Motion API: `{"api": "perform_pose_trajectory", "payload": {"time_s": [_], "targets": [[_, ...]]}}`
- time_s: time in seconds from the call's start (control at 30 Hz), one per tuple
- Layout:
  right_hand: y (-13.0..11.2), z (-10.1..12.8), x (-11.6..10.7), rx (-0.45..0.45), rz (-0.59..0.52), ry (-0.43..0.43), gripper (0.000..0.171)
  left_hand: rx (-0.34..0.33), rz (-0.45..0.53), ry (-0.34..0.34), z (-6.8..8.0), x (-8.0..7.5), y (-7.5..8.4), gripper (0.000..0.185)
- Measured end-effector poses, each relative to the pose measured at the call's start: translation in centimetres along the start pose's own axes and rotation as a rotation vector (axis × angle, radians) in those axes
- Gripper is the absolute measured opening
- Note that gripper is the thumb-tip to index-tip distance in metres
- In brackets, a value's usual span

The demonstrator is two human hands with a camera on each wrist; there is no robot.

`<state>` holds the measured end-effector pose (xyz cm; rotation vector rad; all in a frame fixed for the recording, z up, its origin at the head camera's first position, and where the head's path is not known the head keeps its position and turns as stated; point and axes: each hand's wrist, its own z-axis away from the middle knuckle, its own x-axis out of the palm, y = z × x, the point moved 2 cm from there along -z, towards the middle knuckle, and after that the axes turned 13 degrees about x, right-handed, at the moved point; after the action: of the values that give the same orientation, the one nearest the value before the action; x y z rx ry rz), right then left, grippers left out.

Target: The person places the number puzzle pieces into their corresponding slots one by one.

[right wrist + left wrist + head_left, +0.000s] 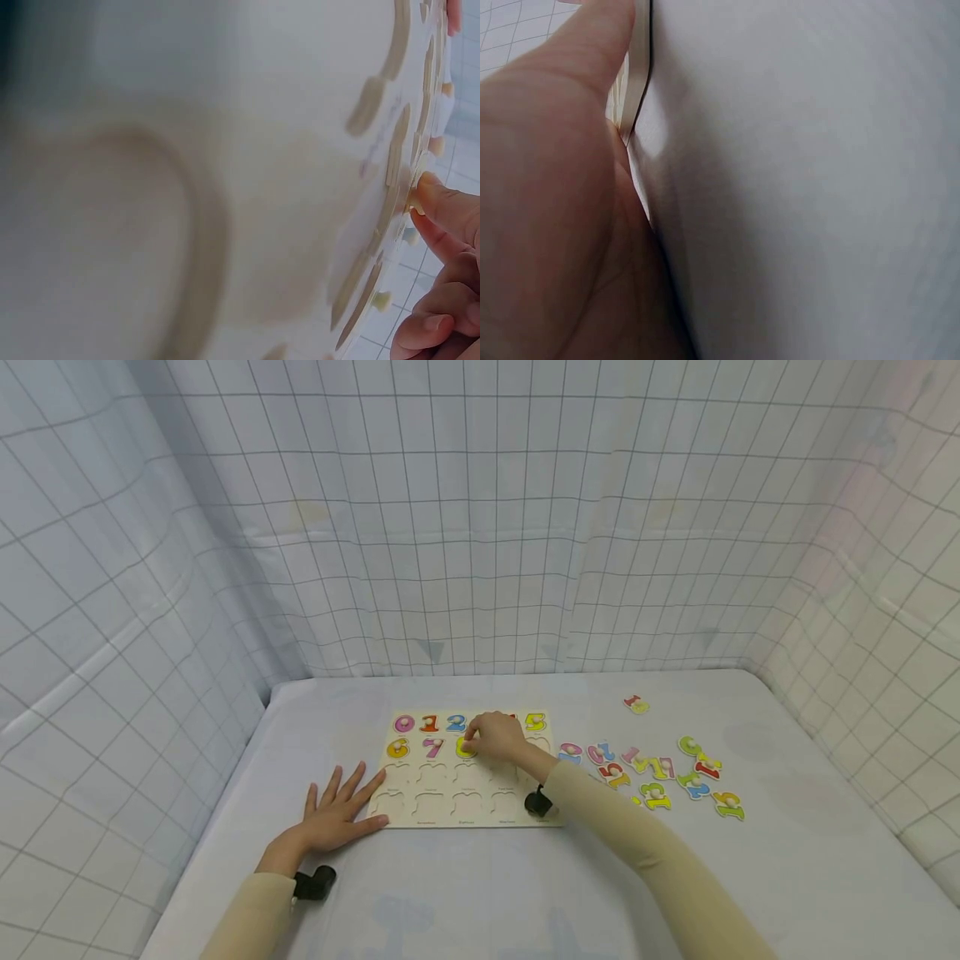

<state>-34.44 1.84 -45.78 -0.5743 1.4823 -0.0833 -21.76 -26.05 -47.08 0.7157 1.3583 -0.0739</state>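
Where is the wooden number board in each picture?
Head: the number board lies at the table's middle, the left hand flat at its left edge, the right hand on a piece.
Left wrist: only its thin edge shows, top left, beside the thumb.
Right wrist: its blurred face fills the picture.
Shared landmark: the board's pale edge.

This looks like a staged recording booth rather than a lived-in room. White cloth printed with a thin grid (pixel 480 527) hangs as a backdrop on the far side and both flanks, closing in a worktop (pixel 787 843) draped in plain pale sheeting. The only furnishings are a wooden number puzzle board (pixel 450 802) and loose coloured number pieces (pixel 660 772) scattered beside it.
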Motion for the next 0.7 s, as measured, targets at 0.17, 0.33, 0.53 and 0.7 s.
{"api": "perform_pose_trajectory", "payload": {"time_s": [0.17,0.33,0.53,0.7], "targets": [[0.0,0.0,0.1,-0.006,0.010,0.000,0.013,0.006,0.000,0.008,-0.1,0.7,-0.8,0.082],[0.1,-0.1,0.2,-0.011,0.023,0.011,0.013,0.007,-0.013,0.020,-0.4,1.5,-1.9,0.082],[0.1,0.2,0.0,-0.009,0.020,0.006,0.014,0.027,-0.007,0.028,-0.4,1.4,-2.1,0.080],[0.2,0.2,0.1,0.016,0.034,-0.014,0.015,0.018,0.000,0.010,-0.4,1.1,-1.7,0.080]]}}
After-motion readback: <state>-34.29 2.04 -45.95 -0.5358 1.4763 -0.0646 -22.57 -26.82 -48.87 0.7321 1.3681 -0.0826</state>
